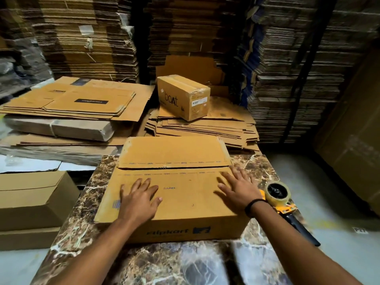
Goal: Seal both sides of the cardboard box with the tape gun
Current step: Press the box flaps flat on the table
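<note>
tape gun [282,199] lies on the tabletop [82,212] just right of the box [174,194], handle toward the person, nearest the right hand [236,192]; both grips, left hand [139,199] included, rest spread flat on the flap.

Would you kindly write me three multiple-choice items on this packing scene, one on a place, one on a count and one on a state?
1. Where does the yellow tape gun with a black handle lie?
A. on the marble tabletop, right of the brown Flipkart cardboard box
B. on top of the box
C. in the left hand

2. How many hands rest on the box's near flap?
A. none
B. one
C. two

3. How is the box's top seam?
A. taped over
B. closed but untaped
C. flaps standing upright

Key: 1 A, it lies by the right wrist; 2 C, the left hand and right hand press flat; 3 B, the flaps meet with no tape visible.
</note>
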A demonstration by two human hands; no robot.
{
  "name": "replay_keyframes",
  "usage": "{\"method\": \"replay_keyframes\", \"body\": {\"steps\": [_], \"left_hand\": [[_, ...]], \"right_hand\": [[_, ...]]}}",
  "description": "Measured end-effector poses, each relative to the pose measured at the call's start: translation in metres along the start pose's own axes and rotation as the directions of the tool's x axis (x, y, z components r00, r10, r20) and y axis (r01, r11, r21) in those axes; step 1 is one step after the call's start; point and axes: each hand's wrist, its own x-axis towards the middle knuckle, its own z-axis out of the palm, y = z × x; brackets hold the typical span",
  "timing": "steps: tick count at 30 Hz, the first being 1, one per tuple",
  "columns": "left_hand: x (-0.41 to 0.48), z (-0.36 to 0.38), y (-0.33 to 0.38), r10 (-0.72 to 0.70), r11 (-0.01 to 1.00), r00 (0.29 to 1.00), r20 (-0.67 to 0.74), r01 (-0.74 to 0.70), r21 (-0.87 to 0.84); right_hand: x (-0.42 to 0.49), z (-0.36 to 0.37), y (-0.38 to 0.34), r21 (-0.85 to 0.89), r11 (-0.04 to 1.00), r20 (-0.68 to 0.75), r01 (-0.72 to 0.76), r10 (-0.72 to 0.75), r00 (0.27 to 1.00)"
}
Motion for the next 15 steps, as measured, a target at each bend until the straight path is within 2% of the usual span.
{"method": "replay_keyframes", "body": {"steps": [2, 4, 7, 9, 12, 15], "left_hand": [[0.026, 0.0, 0.019, 0.029, 1.0, 0.999, 0.035, -0.03, 0.008], [0.053, -0.001, 0.021, -0.091, 0.996, 0.993, 0.072, 0.091, 0.003], [0.068, 0.003, 0.001, -0.28, 0.958, 0.942, 0.184, 0.286, -0.008], [0.062, 0.007, -0.004, -0.279, 0.959, 0.933, 0.226, 0.281, 0.02], [0.051, 0.013, 0.008, -0.226, 0.974, 0.95, 0.216, 0.217, 0.064], [0.051, 0.014, 0.02, -0.226, 0.974, 0.946, 0.234, 0.215, 0.07]], "right_hand": [[0.021, -0.007, -0.009, 0.017, 1.0, -0.012, -0.008, 0.008, 1.0], [0.04, -0.006, -0.009, 0.036, 0.999, 0.039, -0.019, 0.018, 0.999], [0.051, 0.003, 0.005, 0.037, 0.999, 0.096, -0.039, 0.035, 0.995], [0.05, 0.008, 0.016, 0.034, 0.999, 0.089, -0.02, 0.017, 0.996], [0.041, 0.012, 0.033, 0.046, 0.999, 0.056, -0.002, -0.001, 0.998], [0.035, 0.01, 0.043, 0.072, 0.997, 0.048, -0.006, 0.002, 0.999]]}}
